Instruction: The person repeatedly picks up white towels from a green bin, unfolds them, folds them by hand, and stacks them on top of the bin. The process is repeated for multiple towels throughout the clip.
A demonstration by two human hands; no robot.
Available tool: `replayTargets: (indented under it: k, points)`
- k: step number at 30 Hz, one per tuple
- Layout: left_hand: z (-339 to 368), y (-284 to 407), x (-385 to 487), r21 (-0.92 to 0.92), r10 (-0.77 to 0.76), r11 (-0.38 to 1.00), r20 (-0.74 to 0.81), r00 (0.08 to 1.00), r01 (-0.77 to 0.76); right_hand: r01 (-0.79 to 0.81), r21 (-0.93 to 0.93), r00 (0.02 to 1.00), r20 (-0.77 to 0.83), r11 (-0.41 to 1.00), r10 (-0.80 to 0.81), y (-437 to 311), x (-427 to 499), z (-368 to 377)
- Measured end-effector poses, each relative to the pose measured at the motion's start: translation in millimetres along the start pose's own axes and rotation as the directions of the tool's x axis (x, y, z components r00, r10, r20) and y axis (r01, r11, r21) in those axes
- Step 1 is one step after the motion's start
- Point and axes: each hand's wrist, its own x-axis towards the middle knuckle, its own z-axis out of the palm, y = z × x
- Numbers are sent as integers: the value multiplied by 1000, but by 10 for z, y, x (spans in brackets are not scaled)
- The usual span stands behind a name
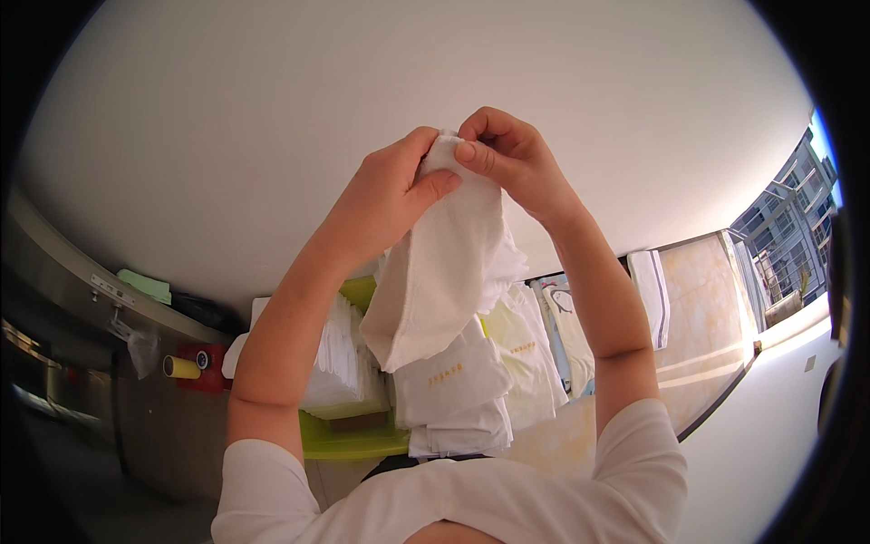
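Both my hands hold up a white terry towel (442, 251) by its top edge, and its lower part hangs down in front of me. My left hand (401, 183) grips the upper left side, thumb across the front. At the top right, my right hand (506, 153) pinches the edge between thumb and fingers. Behind and below the hanging cloth lies a pile of folded white towels (455, 381) with gold lettering on the upper one. Another white towel with gold lettering (523, 350) lies to its right.
A yellow-green plastic tray (353, 445) holds a stack of folded white cloths (336, 364) at left. Further left are a red box (214, 367), a yellow roll (182, 367) and a hanging plastic bag (141, 347). A striped towel (649, 292) lies at right, near a window. A pale wall (272, 102) stands ahead.
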Motion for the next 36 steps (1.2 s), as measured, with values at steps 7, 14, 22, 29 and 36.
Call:
replayTargets:
  k: [7,14,22,29,36]
  points:
    - [-267,343,-355,39,-14,999,-52,999,16,-113,303,951,308,946,15,-30,-244,190]
    - [-824,453,-718,57,90,996,-318,944,-76,-364,-264,826,351,893,440,328,-720,207]
    - [-1349,432,-1078,-13,36,999,-469,883,-47,-67,-373,996,-74,925,42,89,-720,-283]
    - [-1446,68,-1369,55,-124,987,-344,931,152,93,-300,919,-342,949,-198,-197,-621,-265]
    - [-1175,-719,-1293,85,-233,967,-107,967,242,-126,-711,881,-401,692,-252,85,-368,-98]
